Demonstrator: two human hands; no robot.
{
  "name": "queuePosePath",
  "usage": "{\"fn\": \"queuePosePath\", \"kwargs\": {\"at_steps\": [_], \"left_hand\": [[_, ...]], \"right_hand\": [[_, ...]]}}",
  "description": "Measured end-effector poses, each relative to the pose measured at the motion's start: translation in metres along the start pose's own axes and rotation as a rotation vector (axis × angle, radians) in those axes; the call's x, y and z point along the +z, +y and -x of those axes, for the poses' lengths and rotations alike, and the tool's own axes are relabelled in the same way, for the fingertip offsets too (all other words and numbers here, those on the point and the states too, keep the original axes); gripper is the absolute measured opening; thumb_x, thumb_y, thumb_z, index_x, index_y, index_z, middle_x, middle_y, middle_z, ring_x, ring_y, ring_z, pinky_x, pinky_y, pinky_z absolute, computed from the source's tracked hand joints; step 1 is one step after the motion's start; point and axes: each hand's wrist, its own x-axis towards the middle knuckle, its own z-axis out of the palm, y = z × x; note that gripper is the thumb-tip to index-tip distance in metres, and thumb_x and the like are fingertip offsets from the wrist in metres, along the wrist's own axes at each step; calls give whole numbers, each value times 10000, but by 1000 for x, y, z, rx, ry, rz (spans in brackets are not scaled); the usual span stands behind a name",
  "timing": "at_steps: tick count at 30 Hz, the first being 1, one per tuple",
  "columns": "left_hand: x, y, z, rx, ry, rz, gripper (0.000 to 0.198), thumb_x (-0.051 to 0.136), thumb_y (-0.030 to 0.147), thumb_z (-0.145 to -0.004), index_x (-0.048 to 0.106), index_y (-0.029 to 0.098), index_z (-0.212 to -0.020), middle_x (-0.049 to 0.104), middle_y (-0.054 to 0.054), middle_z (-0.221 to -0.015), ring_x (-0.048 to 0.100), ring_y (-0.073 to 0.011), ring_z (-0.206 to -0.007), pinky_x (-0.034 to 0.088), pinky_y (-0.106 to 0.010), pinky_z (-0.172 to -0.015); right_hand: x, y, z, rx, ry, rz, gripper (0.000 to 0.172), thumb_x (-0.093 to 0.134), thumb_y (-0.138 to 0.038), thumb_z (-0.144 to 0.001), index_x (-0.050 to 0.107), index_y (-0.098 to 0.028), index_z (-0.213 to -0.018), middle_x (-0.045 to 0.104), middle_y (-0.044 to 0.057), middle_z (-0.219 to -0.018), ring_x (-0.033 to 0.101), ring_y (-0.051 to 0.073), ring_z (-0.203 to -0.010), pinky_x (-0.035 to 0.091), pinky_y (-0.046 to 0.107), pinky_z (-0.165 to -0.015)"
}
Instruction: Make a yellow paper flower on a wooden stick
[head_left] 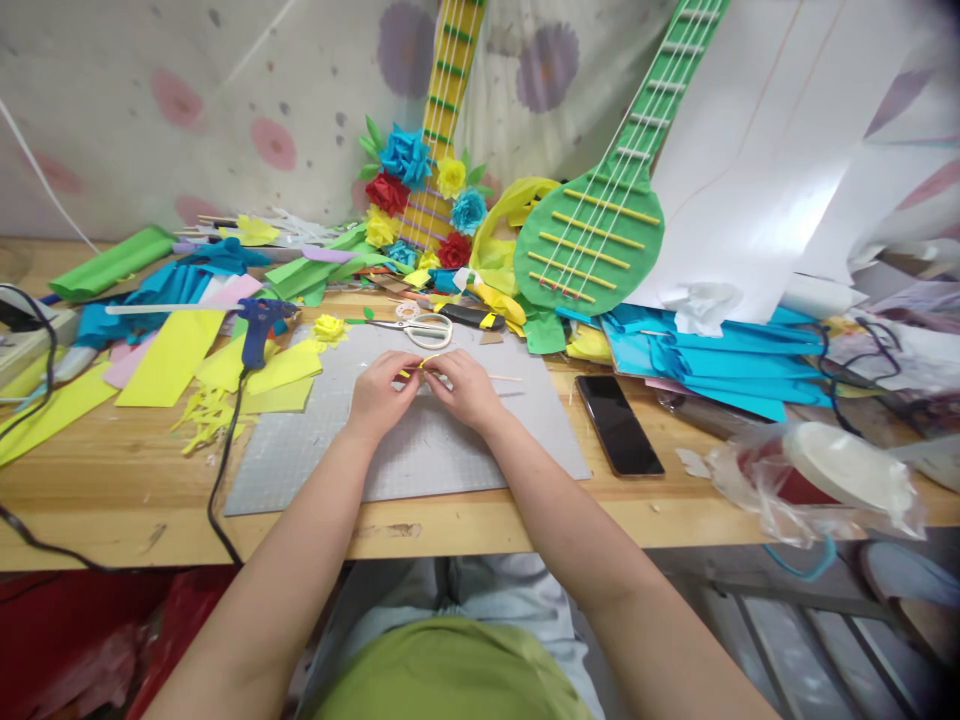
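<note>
Two hands meet over the grey cutting mat (pixel 420 455). The left hand (pixel 379 395) and right hand (pixel 465 388) both pinch closed on a small yellow paper strip (pixel 427 363) at the end of a thin wooden stick (pixel 504 378), which points right just above the mat. Judgement: the wrap goes best with the strip taut, the fingertips close together and the stick level. Scissors (pixel 427 328) and a blue glue gun (pixel 259 325) lie near, behind the hands.
</note>
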Motion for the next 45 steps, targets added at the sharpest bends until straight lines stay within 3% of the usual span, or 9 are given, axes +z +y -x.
{"fn": "queuePosePath", "kwargs": {"at_steps": [10, 22, 31, 39, 45], "left_hand": [[1, 0, 0, -1, -18, -52, 180, 494, 170, -741, 584, 190, -897, 607, -22, -889, 580, -105, -762, 500, -232, -692], [-2, -4, 1, -1, -8, -73, 192, 499, 190, -755, 593, 203, -922, 627, -12, -843, 584, -110, -776, 487, -217, -641], [1, -5, 0, -152, -21, 85, 193, 528, 199, -734, 605, 197, -912, 642, -18, -877, 597, -105, -763, 472, -194, -574], [5, -4, 1, -239, -35, 30, 230, 552, 208, -720, 605, 210, -944, 654, -12, -846, 589, -117, -721, 449, -223, -572], [5, -5, 0, -189, -73, 48, 231, 472, 198, -782, 581, 202, -986, 646, -32, -919, 587, -136, -853, 472, -248, -661]], "right_hand": [[2, -2, 0, -14, 34, 57, 143, 469, -165, -781, 585, -167, -864, 622, 61, -854, 499, 181, -825, 386, 289, -750], [0, 2, 2, 6, 79, 73, 161, 456, -281, -839, 584, -183, -843, 617, 49, -824, 520, 158, -796, 380, 262, -716], [-2, 2, 3, 15, 46, 75, 170, 454, -288, -843, 592, -189, -839, 630, 45, -835, 526, 158, -804, 372, 264, -725], [0, -1, 4, 94, 36, 48, 132, 480, -269, -811, 589, -194, -804, 622, 38, -813, 524, 159, -806, 377, 263, -729], [3, 2, 4, 199, 39, -75, 95, 499, -230, -791, 584, -192, -776, 614, 24, -775, 520, 139, -745, 386, 249, -704]]}}
